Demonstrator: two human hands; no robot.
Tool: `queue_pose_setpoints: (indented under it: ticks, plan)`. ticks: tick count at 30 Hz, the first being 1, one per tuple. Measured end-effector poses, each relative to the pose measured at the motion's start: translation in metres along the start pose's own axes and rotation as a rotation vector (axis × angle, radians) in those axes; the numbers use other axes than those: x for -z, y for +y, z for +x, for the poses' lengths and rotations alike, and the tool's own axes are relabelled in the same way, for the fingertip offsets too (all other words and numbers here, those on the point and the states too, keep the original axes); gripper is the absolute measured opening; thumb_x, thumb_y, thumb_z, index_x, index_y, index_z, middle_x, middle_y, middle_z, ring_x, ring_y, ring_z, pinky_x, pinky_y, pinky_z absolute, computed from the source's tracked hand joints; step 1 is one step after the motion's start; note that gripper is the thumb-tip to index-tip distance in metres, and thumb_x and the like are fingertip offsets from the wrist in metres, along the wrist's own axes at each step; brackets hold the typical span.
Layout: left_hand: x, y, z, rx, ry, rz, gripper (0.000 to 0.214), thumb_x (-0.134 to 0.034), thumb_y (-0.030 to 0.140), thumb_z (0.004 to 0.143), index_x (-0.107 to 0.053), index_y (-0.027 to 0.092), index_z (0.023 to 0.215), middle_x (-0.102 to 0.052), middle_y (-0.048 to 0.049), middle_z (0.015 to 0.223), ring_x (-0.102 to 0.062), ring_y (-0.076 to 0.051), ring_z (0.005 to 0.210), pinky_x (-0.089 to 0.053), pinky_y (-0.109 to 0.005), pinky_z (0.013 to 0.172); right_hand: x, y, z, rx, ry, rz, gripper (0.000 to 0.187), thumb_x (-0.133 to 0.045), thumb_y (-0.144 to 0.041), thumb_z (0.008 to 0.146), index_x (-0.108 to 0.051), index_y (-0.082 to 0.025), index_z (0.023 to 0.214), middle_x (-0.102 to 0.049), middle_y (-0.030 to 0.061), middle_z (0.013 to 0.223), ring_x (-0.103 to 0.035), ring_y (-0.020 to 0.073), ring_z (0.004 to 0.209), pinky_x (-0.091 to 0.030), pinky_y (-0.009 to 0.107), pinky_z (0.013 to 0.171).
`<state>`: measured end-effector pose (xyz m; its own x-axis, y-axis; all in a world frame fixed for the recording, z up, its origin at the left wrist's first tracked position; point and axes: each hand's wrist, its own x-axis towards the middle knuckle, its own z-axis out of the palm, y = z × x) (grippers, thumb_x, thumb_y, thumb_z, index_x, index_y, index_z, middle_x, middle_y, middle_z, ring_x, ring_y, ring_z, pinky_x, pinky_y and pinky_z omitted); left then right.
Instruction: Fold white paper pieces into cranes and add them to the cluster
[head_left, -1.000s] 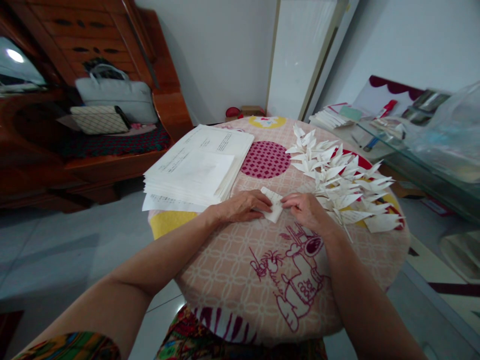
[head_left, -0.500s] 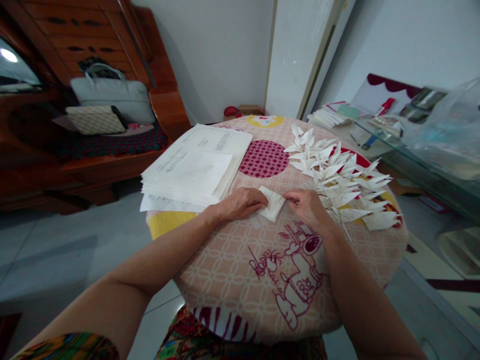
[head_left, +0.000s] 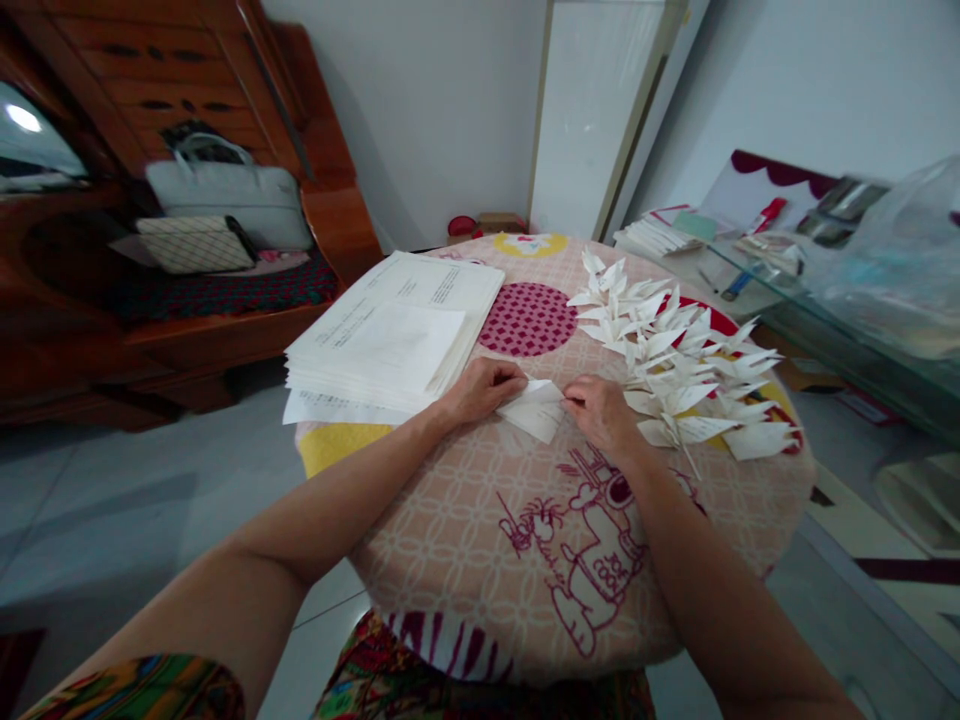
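Note:
A small folded piece of white paper [head_left: 534, 412] lies on the patterned tablecloth [head_left: 465, 520] between my hands. My left hand [head_left: 484, 388] pinches its upper left edge. With the fingertips of my right hand [head_left: 597, 408], I grip its right corner. The upper layer is lifted and angled over the lower part. Just right of my right hand lies a heap of folded paper cranes [head_left: 675, 350]. To the left, a thick stack of printed paper [head_left: 375, 330] carries smaller cut sheets [head_left: 416, 345] on top.
A glass-topped table [head_left: 795, 310] at the right bears a plastic bag [head_left: 900, 260], a pen [head_left: 737, 286] and papers [head_left: 656, 238]. A wooden bench [head_left: 337, 215] with a grey bag [head_left: 232, 195] stands at the left. The round table's edge curves close to my lap.
The paper was a flat, compact diamond; now its upper layer is raised and it spreads wider. My left hand has shifted slightly up and left, and my right hand slightly left.

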<state>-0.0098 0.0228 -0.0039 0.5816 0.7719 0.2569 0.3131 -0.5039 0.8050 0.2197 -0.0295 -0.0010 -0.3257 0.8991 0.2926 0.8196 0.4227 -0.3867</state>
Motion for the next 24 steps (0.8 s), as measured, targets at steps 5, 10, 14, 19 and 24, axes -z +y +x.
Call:
queue_pose_setpoints:
  ticks: [5,10,14,19,24]
  plan:
    - [0.0,-0.003,0.0,0.012,-0.003,-0.033,0.033,-0.056,0.037,0.089,-0.065,0.011,0.07,-0.045,0.0038,0.057,-0.037,-0.007,0.054,-0.026,-0.02,0.049,-0.003,-0.005,0.001,-0.016,-0.011,0.008,0.016,-0.062,-0.011,0.081,-0.067,-0.017,0.067,-0.068,0.0072,0.08,-0.061,0.0208,0.081,-0.044,0.031,0.074]
    - [0.002,-0.007,-0.001,0.01,-0.089,-0.138,0.031,-0.06,0.038,0.089,-0.073,0.01,0.084,-0.061,-0.0003,0.066,-0.049,-0.009,0.057,-0.035,-0.02,0.052,-0.002,-0.009,0.001,0.004,-0.086,-0.009,0.014,-0.063,-0.012,0.084,-0.074,-0.017,0.076,-0.072,0.0087,0.087,-0.064,0.0223,0.087,-0.047,0.032,0.078]
    - [0.005,-0.007,-0.002,0.062,-0.127,-0.264,0.044,-0.056,0.049,0.094,-0.075,0.009,0.09,-0.073,-0.0074,0.08,-0.063,-0.012,0.069,-0.048,-0.022,0.064,0.002,-0.012,-0.005,0.095,-0.162,-0.062,0.017,-0.064,-0.011,0.084,-0.078,-0.02,0.085,-0.073,0.0089,0.097,-0.065,0.0233,0.095,-0.05,0.035,0.085]
    - [0.003,-0.01,-0.002,0.154,-0.082,-0.515,0.056,-0.059,0.062,0.09,-0.074,0.009,0.087,-0.076,-0.013,0.088,-0.07,-0.015,0.079,-0.056,-0.028,0.078,0.008,-0.018,-0.01,0.137,-0.226,-0.136,0.016,-0.067,-0.016,0.085,-0.08,-0.022,0.093,-0.071,0.0112,0.113,-0.064,0.0264,0.107,-0.051,0.039,0.09]
    - [0.003,-0.012,-0.002,0.174,-0.077,-0.531,0.054,-0.059,0.061,0.09,-0.073,0.009,0.089,-0.075,-0.0121,0.088,-0.069,-0.015,0.078,-0.056,-0.028,0.077,0.012,-0.021,-0.01,0.168,-0.277,-0.147,0.02,-0.064,-0.016,0.088,-0.08,-0.019,0.099,-0.069,0.0143,0.121,-0.062,0.028,0.114,-0.05,0.04,0.096]
